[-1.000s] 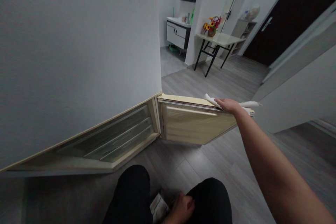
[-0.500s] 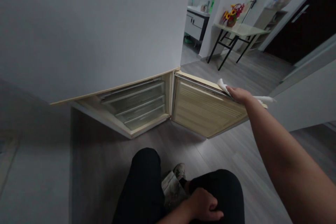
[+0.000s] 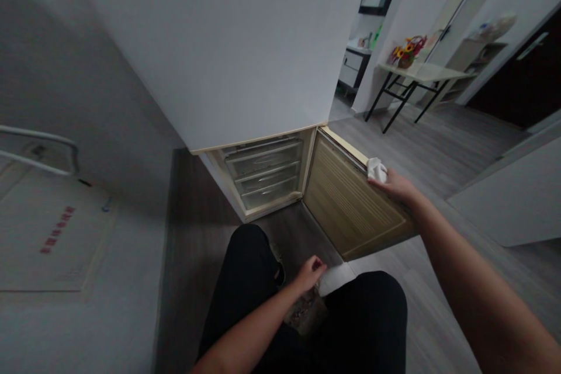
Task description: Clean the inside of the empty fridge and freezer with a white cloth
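Observation:
A white fridge (image 3: 245,41) stands in front of me, and its low cream freezer door (image 3: 350,210) is swung open to the right. My right hand (image 3: 397,186) rests on the door's top edge, pressing a white cloth (image 3: 377,169) against it. Several clear freezer drawers (image 3: 263,172) show inside the open compartment. My left hand (image 3: 309,272) hangs between my knees, fingers curled near a pale sheet (image 3: 335,277) on the floor; whether it touches the sheet is unclear. My dark trouser legs fill the bottom of the view.
Grey plank floor (image 3: 438,152) spreads to the right. A small table (image 3: 421,73) with a flower basket (image 3: 405,52) stands at the back, near a washbasin cabinet (image 3: 353,67). A white appliance top (image 3: 48,222) is at left, and a white door panel (image 3: 512,193) at right.
My view has swung left and back, showing more of the fridge. My right hand with the cloth slid along the door's top edge. My left hand lifted off my knee toward the floor.

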Demonstrator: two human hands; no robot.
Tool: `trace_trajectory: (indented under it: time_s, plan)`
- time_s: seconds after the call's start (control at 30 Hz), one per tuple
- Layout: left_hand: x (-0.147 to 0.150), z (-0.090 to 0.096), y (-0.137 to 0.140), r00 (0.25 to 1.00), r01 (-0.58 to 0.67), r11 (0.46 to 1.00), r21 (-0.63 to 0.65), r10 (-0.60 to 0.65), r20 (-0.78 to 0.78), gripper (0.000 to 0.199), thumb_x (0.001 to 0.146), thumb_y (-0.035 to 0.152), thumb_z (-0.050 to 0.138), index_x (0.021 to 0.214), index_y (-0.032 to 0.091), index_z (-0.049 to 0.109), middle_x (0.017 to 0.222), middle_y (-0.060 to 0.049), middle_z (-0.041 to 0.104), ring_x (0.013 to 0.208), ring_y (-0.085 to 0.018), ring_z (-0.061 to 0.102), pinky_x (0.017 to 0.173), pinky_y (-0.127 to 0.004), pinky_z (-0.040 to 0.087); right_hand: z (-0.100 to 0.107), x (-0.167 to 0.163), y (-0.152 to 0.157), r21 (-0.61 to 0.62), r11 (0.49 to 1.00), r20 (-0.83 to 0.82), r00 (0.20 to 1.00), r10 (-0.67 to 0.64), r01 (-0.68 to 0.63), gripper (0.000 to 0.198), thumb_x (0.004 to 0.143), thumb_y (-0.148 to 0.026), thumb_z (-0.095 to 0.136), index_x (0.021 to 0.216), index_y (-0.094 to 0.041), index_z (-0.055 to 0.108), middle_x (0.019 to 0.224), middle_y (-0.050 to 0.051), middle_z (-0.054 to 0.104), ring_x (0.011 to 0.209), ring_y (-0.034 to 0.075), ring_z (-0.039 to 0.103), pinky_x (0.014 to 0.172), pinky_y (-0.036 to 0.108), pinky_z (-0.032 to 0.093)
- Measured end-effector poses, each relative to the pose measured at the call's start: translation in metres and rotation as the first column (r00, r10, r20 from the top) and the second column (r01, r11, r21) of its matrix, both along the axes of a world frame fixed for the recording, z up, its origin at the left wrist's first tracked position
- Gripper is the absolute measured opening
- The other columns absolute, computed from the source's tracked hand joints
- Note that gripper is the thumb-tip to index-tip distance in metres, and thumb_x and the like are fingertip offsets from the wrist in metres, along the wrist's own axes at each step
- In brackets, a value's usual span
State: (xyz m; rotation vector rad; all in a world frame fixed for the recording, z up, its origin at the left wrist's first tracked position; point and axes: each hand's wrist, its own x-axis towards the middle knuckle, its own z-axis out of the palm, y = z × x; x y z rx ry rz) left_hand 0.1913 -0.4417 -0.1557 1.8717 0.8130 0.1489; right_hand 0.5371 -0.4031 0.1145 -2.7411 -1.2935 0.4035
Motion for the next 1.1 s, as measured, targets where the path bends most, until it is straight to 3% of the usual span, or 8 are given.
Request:
trace_trajectory:
  time_s: [0.1, 0.23, 0.37, 0.5, 0.67, 0.83, 1.1]
  plan:
    - [0.003, -0.003, -0.005, 0.991, -0.107, 0.993, -0.045, 0.11, 0.075, 0.029, 0.092, 0.031, 0.058, 0.119, 0.021, 0.058, 0.123, -0.009, 0.068, 0.117, -0.021, 0.062, 0.101, -0.037, 0.05, -0.002, -0.023, -0.002, 0.013, 1.0, -0.006, 1.0, -0.008, 0.008, 0.083, 0.083, -0.078, 0.051, 0.131, -0.01, 0.049, 0.124, 0.024, 0.065, 0.11, 0.038, 0.065, 0.089, 0.044, 0.05]
    - [-0.004, 0.001, -0.011, 0.972, -0.144, 0.987, -0.071, 0.155, 0.177, 0.058, 0.086, 0.033, 0.067, 0.138, 0.02, 0.046, 0.14, -0.013, 0.059, 0.134, -0.025, 0.053, 0.116, -0.044, 0.039, -0.003, -0.049, -0.001, 0.087, 0.996, -0.062, 0.998, 0.031, -0.025, 0.074, 0.083, -0.07, 0.058, 0.128, -0.013, 0.047, 0.126, 0.022, 0.064, 0.112, 0.036, 0.064, 0.09, 0.043, 0.051]
    - [-0.012, 0.008, -0.011, 0.946, -0.092, 0.996, -0.007, 0.089, 0.311, 0.095, 0.077, 0.045, 0.076, 0.153, 0.017, 0.027, 0.159, -0.02, 0.037, 0.15, -0.032, 0.033, 0.124, -0.05, 0.026, -0.006, -0.073, 0.004, 0.172, 0.985, -0.126, 0.992, 0.029, -0.007, 0.07, 0.082, -0.065, 0.062, 0.128, -0.015, 0.046, 0.126, 0.02, 0.064, 0.112, 0.036, 0.064, 0.092, 0.045, 0.051]
    - [-0.011, 0.013, -0.013, 0.911, -0.05, 0.994, 0.098, 0.005, 0.412, 0.111, 0.074, 0.051, 0.078, 0.159, 0.02, 0.014, 0.167, -0.02, 0.021, 0.155, -0.035, 0.019, 0.127, -0.056, 0.018, -0.007, -0.105, 0.012, 0.225, 0.972, -0.169, 0.985, -0.024, 0.062, 0.072, 0.08, -0.063, 0.064, 0.131, -0.014, 0.046, 0.124, 0.021, 0.063, 0.114, 0.039, 0.064, 0.092, 0.048, 0.051]
    - [-0.01, 0.01, -0.022, 0.872, -0.074, 0.987, 0.14, -0.004, 0.489, 0.119, 0.072, 0.046, 0.083, 0.161, 0.03, 0.006, 0.17, -0.015, 0.014, 0.156, -0.036, 0.017, 0.124, -0.062, 0.022, -0.008, -0.156, 0.025, 0.313, 0.938, -0.175, 0.98, -0.095, 0.146, 0.07, 0.08, -0.058, 0.068, 0.128, -0.011, 0.049, 0.125, 0.024, 0.063, 0.114, 0.039, 0.065, 0.092, 0.046, 0.051]
    - [-0.024, 0.006, -0.016, 0.839, -0.271, 0.95, 0.155, 0.154, 0.522, 0.12, 0.074, 0.037, 0.082, 0.161, 0.033, 0.0, 0.17, -0.014, 0.013, 0.156, -0.036, 0.016, 0.124, -0.061, 0.022, -0.008, -0.195, 0.043, 0.396, 0.908, -0.156, 0.984, -0.079, 0.136, 0.065, 0.084, -0.055, 0.064, 0.128, -0.01, 0.047, 0.132, 0.025, 0.058, 0.12, 0.037, 0.061, 0.099, 0.044, 0.049]
    - [-0.018, 0.006, -0.003, 0.833, -0.319, 0.902, 0.291, 0.12, 0.54, 0.115, 0.08, 0.033, 0.076, 0.161, 0.033, -0.006, 0.169, -0.015, 0.014, 0.155, -0.035, 0.018, 0.123, -0.06, 0.027, -0.011, -0.2, 0.047, 0.463, 0.877, -0.176, 0.983, -0.048, 0.125, 0.071, 0.084, -0.05, 0.064, 0.137, -0.008, 0.044, 0.135, 0.025, 0.056, 0.124, 0.037, 0.058, 0.103, 0.046, 0.047]
